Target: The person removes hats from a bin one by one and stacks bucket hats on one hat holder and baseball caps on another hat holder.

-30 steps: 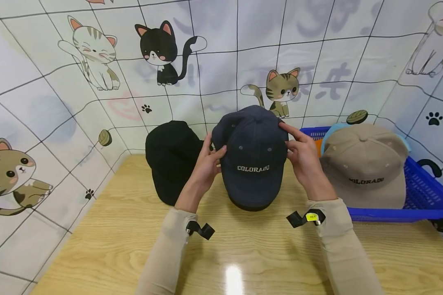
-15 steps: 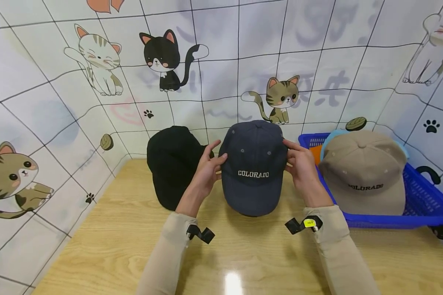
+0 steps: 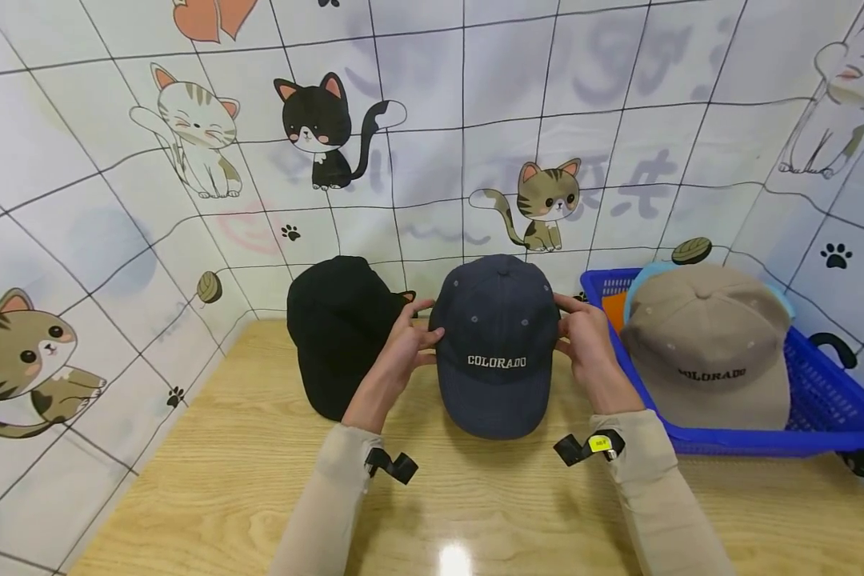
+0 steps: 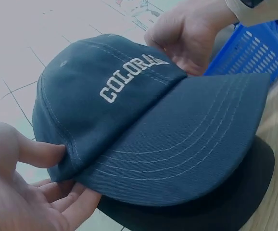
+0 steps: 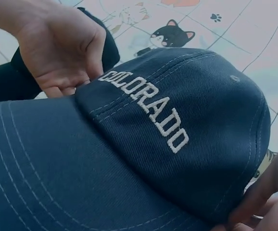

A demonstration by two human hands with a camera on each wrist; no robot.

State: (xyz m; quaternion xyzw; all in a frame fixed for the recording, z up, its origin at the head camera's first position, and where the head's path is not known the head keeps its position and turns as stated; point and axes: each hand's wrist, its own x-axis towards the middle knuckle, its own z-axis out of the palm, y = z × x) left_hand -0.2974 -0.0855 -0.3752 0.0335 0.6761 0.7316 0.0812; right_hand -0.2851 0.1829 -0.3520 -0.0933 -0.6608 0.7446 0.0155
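A navy baseball cap [image 3: 500,344] with white COLORADO lettering sits mid-table, brim toward me. My left hand [image 3: 402,340] pinches its left side, thumb on the outside and fingers under the edge, as the left wrist view shows. My right hand [image 3: 586,336] holds the opposite side; in the right wrist view the fingers [image 5: 269,192] are at the lower edge of the crown. Under the navy brim [image 4: 192,139] a darker brim [image 4: 261,175] shows in the left wrist view. A black cap [image 3: 338,332] lies just left of my left hand.
To the right stands a blue plastic basket [image 3: 828,440] with a beige COLORADO cap [image 3: 706,344] in it, over light-blue [image 3: 648,280] and orange items. A cat-patterned wall covering [image 3: 432,160] rises behind the wooden table [image 3: 223,448].
The navy cap has come down onto the darker brim beneath it, which is now covered in the head view. Both hands have stayed at its sides and lowered with it. The head view has tilted slightly.
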